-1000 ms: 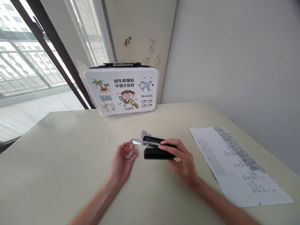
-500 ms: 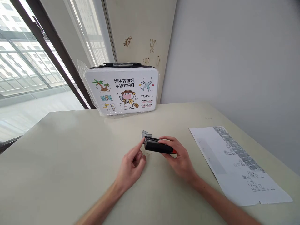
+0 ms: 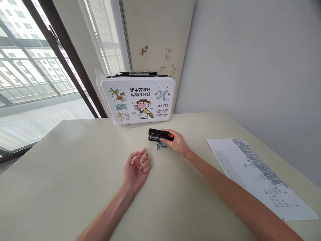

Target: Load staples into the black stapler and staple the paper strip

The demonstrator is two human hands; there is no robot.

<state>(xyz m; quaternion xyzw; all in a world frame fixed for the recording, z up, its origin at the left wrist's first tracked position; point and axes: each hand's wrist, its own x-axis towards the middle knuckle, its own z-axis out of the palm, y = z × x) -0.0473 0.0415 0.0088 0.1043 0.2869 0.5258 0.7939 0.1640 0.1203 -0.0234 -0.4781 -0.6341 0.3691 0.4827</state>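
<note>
A black stapler (image 3: 157, 134) with an orange-red patch at its rear is gripped by my right hand (image 3: 177, 142), its front end pointing left. Just below it in view, grey strips of staples (image 3: 160, 146) lie on the table, partly covered by the stapler and fingers. My left hand (image 3: 137, 169) rests palm up on the table to the lower left of the stapler. Its fingers are loosely curled and somewhat apart, and nothing is in them.
A white case (image 3: 140, 100) with cartoon prints, partly in clear plastic wrap, stands at the back of the pale table (image 3: 75, 174). Printed paper sheets (image 3: 240, 164) lie on the right. Beyond are a wall and a window (image 3: 37, 77).
The stapler has moved away from me with my right hand, past the staples. My left hand has come off the stapler's front end and turned palm up. The view has shifted slightly.
</note>
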